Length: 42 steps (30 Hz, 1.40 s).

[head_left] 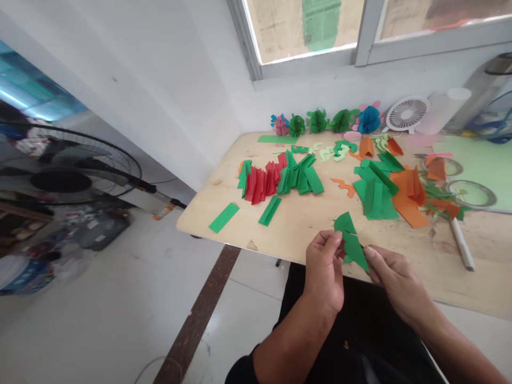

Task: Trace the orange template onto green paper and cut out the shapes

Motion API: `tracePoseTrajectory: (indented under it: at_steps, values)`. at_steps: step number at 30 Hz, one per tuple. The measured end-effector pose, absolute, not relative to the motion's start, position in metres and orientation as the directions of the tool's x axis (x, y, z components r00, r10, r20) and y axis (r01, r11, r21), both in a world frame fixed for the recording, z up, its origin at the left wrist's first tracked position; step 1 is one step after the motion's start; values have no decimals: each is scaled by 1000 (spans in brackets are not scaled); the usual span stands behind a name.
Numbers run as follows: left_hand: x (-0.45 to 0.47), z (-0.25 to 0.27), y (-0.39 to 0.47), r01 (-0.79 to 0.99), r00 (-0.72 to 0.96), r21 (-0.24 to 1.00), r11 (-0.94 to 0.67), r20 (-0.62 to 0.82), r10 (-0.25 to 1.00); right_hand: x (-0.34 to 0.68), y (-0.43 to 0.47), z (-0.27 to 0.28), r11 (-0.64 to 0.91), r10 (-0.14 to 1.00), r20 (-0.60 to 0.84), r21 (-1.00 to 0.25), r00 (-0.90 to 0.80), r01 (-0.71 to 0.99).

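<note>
My left hand (326,261) is closed, pinching a folded piece of green paper (352,246) between thumb and fingers above the table's front edge. A slit runs into the paper near its upper part. My right hand (390,269) is closed at the paper's right edge, its thumb beside the lower point. A small dark bit shows by that thumb; what the fingers hold is mostly hidden. Beyond my hands lie folded green sheets (374,197) and orange sheets (410,194). Left of them is a cut orange paper strip (344,186).
Folded red papers (262,181) and green papers (300,176) stand on the wooden table (216,186). Paper balls (318,121) line the wall near a small white fan (408,113). Tape rolls (472,193) and a white stick-like tool (463,245) lie right. A large black fan (68,176) stands left.
</note>
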<state>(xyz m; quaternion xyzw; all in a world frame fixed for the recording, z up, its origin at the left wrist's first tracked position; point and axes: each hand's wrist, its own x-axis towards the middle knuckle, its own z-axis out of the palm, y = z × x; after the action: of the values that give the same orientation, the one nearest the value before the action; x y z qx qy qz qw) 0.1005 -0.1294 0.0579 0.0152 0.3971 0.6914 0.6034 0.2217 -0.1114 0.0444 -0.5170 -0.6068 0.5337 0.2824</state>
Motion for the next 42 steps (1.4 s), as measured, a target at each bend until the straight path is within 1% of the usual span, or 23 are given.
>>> tracePoseTrajectory:
  at_steps: [6,13,20,27,31,35,42]
  values:
    - [101,63,-131,-815,-271,577,41,-443,854,222,-111,43,-113,921,-220,-941,-323,319]
    - [99,63,-130,-783,-306,620,52,-456,836,220,-108,49,-85,914,-197,-948,-355,308]
    - [100,64,-128,-748,-352,663,31,-435,829,219,-108,51,-67,920,-181,-946,-348,316]
    - [101,62,-126,-708,-414,706,4,-421,807,220,-109,49,-63,921,-163,-958,-354,279]
    - [100,62,-126,-694,-425,720,-3,-406,809,219,-109,50,-36,925,-150,-949,-349,314]
    - [100,63,-126,-671,-443,741,-22,-377,814,219,-109,51,23,935,-112,-927,-335,374]
    - [99,64,-126,-647,-463,762,-17,-376,803,217,-107,51,28,936,-95,-939,-338,343]
